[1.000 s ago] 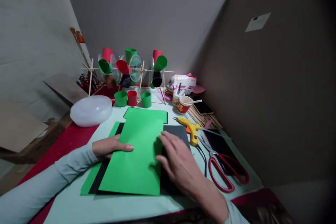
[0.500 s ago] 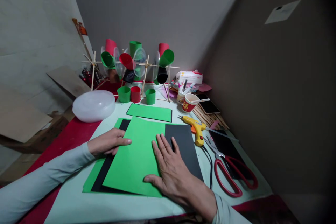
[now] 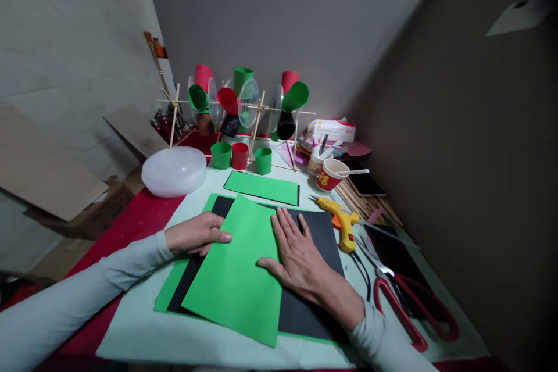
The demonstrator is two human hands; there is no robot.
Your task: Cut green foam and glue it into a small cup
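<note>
A bright green paper sheet (image 3: 239, 279) lies slightly turned on top of a stack, over a black sheet (image 3: 320, 235) and another green sheet (image 3: 168, 290). My left hand (image 3: 200, 234) grips its left edge, thumb on top and the other fingers underneath. Flat on the right edge of the top sheet rests my right hand (image 3: 300, 256), its fingers stretched out and partly over the black sheet. Just beyond the stack is a smaller green strip (image 3: 264, 186), with a black strip peeking out beneath it.
A yellow glue gun (image 3: 342, 221) and red-handled scissors (image 3: 410, 296) lie at the right. Behind are a red paper cup (image 3: 329, 177), wooden sticks (image 3: 364, 203), paper tubes (image 3: 239, 157) and a stick frame (image 3: 259, 122). Clear plastic lids (image 3: 174, 171) stand left.
The camera view has swung left, so everything sits further right. The top green sheet's lower right corner has come nearer me, baring more black paper beside it. Both hands remain on the sheet.
</note>
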